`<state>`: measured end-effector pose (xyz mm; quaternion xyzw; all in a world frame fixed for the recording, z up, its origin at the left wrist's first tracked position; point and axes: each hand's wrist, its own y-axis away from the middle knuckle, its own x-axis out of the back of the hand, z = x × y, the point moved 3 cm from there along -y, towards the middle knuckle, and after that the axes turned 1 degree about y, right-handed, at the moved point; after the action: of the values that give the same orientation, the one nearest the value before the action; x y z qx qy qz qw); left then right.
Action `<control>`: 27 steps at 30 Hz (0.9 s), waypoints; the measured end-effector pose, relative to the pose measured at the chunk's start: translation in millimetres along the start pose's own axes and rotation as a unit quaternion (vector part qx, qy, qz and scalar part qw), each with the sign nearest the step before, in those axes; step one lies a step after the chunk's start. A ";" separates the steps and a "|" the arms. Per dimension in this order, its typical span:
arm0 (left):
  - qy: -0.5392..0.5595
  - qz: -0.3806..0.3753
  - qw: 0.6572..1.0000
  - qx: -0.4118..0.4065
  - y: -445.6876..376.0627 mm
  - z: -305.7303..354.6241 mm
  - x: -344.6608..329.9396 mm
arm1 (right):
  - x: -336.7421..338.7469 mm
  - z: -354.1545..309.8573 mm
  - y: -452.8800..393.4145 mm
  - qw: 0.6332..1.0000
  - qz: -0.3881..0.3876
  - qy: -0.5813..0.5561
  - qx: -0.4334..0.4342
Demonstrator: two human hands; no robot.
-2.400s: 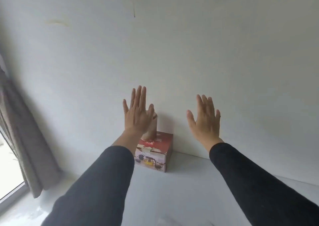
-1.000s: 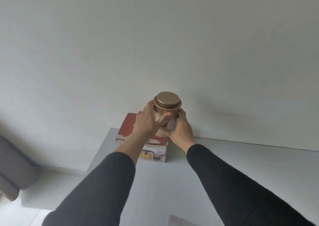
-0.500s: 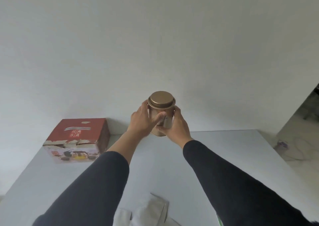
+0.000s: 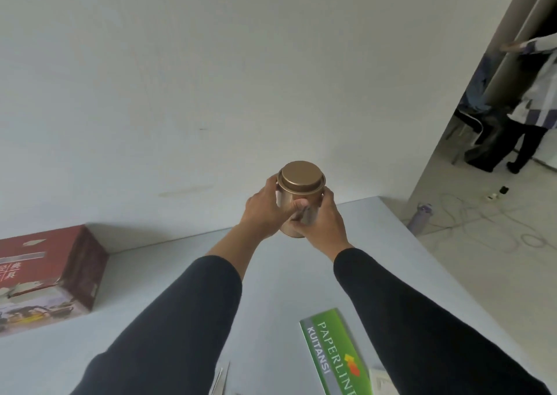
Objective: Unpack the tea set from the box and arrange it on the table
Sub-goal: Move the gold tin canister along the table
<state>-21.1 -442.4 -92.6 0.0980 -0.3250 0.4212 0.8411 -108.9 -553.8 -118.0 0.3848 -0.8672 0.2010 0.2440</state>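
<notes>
**teapot_newbie:** So where's the tin at right now?

**me:** Both hands on it. My left hand (image 4: 261,210) and right hand (image 4: 324,220) are wrapped around the sides of the gold tin (image 4: 300,197), lid on, held upright above the far part of the white surface (image 4: 168,277). The red tea set box (image 4: 45,277) sits closed way off to my left.

**teapot_newbie:** What could go wrong?

**me:** Smooth metal, so it could slip through my hands if I loosen up before it touches down. Set it down tilted and it probably tips. Lid might pop too, can't tell how snug it is.
</notes>
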 end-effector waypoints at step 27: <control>0.024 -0.017 0.983 0.183 -132.6 -73.7 -157.7 | -42.1 179.4 -147.4 0.992 -0.112 -0.021 -0.047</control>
<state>47.0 -594.8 -234.1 0.2453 -0.2204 0.4614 0.8236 -19.6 -718.0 -262.1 0.4719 -0.8319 0.1234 0.2646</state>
